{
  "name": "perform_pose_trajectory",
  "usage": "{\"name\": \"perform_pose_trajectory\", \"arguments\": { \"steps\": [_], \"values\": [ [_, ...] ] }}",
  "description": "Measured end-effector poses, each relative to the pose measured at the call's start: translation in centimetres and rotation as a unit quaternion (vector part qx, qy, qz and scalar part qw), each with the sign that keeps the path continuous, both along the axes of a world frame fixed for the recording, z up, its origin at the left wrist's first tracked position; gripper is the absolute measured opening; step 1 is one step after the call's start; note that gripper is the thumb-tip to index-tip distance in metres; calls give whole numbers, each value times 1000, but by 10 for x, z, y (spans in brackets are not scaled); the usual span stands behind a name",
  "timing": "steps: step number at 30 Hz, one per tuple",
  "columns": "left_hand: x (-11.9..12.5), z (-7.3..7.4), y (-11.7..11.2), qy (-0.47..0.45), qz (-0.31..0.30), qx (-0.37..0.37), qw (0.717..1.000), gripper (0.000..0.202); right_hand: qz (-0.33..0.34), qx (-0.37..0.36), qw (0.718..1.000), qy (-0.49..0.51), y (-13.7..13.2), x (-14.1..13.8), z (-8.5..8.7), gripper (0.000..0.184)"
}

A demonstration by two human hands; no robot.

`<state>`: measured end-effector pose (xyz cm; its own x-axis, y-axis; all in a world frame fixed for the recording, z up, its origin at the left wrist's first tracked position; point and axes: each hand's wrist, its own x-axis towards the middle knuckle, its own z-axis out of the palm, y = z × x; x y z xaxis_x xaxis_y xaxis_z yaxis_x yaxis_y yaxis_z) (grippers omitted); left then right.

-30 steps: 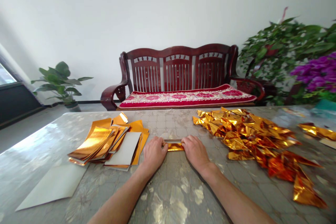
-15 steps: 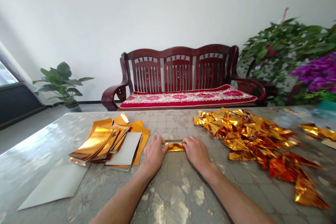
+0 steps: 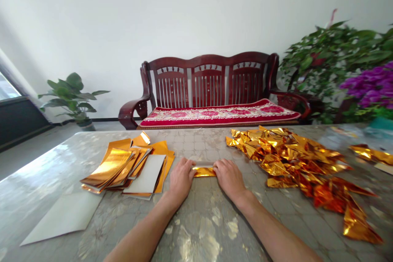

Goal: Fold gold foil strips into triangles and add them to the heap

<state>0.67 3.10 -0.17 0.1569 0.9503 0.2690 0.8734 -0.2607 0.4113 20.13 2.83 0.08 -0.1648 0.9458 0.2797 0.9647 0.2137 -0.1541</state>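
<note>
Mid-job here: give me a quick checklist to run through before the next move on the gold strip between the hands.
Both hands on the strip: ok, the left hand and right hand are at either end of the gold strip.
Strip lying flat on the table: ok.
Strip ends even: cannot tell, the hands hide them.
Right side free: ok, the heap of crumpled foil lies apart from the right hand.
Left side free: cannot tell if the left hand touches the stack of gold sheets beside it.
</note>
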Motion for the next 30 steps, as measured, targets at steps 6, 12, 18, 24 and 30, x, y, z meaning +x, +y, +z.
{"name": "perform_pose_trajectory", "arguments": {
  "steps": [6, 12, 18, 24, 30],
  "values": [
    [-3, 5, 2, -5, 11, -28, 1000, 22, 2, 0, 1000, 8, 1, 2, -3, 13],
    [-7, 9, 6, -4, 26, -67, 997, 21, 3, 1, 1000, 3, 2, 2, -4, 13],
    [-6, 13, 5, 6, 44, -88, 995, 17, 6, 1, 1000, 1, 1, 2, -4, 14],
    [-3, 9, 5, 39, 59, -65, 995, 21, 0, -8, 1000, 5, 3, 2, -4, 13],
    [0, 7, 4, 68, 69, -56, 994, 23, -9, -14, 1000, 5, 3, 1, -1, 16]
  ]
}}
